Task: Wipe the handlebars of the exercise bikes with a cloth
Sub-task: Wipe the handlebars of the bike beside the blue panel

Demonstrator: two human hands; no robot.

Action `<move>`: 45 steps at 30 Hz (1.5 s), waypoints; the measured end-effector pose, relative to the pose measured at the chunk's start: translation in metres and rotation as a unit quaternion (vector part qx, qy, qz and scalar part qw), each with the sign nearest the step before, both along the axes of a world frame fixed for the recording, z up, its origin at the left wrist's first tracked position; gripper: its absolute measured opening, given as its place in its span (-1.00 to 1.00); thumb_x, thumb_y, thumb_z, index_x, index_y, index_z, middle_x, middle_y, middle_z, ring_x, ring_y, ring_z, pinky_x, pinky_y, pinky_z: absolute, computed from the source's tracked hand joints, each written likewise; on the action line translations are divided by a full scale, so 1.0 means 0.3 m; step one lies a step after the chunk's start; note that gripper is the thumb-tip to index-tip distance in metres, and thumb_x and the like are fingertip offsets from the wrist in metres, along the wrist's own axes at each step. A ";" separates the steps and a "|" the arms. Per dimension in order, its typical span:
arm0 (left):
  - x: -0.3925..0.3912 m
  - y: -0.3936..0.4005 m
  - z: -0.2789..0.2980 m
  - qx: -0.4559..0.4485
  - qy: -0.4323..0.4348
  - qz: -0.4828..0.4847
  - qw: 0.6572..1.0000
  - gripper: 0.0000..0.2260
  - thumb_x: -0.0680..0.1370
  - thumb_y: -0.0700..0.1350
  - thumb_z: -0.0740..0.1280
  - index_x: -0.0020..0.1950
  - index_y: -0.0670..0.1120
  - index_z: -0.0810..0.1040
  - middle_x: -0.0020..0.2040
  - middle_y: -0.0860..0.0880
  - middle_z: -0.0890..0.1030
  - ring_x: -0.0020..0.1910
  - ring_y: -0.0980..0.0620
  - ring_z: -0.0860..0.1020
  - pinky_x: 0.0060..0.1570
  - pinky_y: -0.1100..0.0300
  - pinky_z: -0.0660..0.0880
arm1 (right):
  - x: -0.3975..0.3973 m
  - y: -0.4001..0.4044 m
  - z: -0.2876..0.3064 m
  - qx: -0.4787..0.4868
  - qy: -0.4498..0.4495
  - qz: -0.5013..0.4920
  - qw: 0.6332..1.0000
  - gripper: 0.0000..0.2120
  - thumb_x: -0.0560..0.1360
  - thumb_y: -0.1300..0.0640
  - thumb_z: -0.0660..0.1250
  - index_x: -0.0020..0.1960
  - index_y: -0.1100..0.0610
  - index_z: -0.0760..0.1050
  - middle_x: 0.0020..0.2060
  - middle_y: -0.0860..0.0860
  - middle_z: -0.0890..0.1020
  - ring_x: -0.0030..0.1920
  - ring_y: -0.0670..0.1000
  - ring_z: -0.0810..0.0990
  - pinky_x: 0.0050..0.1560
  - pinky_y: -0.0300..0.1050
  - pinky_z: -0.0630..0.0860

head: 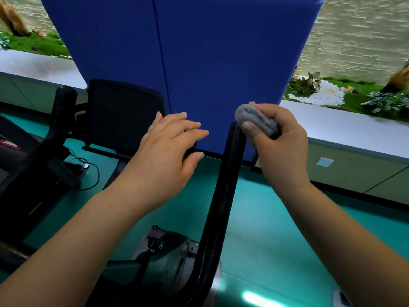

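A black curved handlebar (223,191) of an exercise bike rises from the bottom centre to a rounded tip at mid-frame. My right hand (281,151) grips a grey fluffy cloth (256,121) wrapped over that tip, thumb on the cloth's front. My left hand (168,151) hovers just left of the bar with fingers spread and relaxed, holding nothing. The bike's grey housing (172,253) shows below between my forearms.
A blue partition panel (199,63) stands straight ahead on the green floor (276,218). A black mesh chair (124,116) and another black machine (33,165) with a cable sit to the left. A white ledge (354,131) with plants runs along the back.
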State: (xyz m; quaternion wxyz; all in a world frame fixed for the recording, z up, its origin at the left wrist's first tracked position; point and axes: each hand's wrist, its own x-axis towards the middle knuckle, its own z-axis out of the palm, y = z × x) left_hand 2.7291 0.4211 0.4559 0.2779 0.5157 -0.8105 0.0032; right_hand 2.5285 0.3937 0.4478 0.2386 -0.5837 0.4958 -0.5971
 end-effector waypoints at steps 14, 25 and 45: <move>-0.005 0.004 -0.003 -0.004 -0.008 0.010 1.000 -0.68 0.56 -0.07 0.30 0.32 -0.02 0.51 0.29 0.07 0.49 0.44 0.07 0.23 0.45 0.18 -0.22 | 0.002 0.015 -0.002 0.072 -0.099 0.006 0.992 -0.84 0.48 0.19 0.40 0.02 -0.03 0.57 -0.10 -0.15 0.63 -0.12 -0.19 0.60 -0.09 -0.23 0.56; -0.009 0.001 -0.003 -0.001 -0.002 0.013 1.000 -0.63 0.52 0.00 0.21 0.30 -0.01 0.52 0.28 0.08 0.50 0.43 0.08 0.24 0.44 0.24 -0.27 | -0.032 -0.171 0.139 0.163 0.108 0.249 0.948 -0.84 0.53 0.19 0.34 0.09 0.06 0.59 -0.04 -0.05 0.67 -0.02 -0.13 0.64 0.02 -0.27 0.56; -0.034 0.017 -0.013 0.011 -0.041 0.017 0.999 -0.62 0.55 0.03 0.04 0.26 -0.02 0.49 0.29 0.06 0.46 0.45 0.05 0.20 0.46 0.23 -0.27 | -0.045 -0.041 0.018 0.088 -0.044 0.051 0.994 -0.87 0.50 0.16 0.37 -0.01 -0.04 0.57 -0.12 -0.15 0.64 -0.13 -0.22 0.60 -0.12 -0.33 0.53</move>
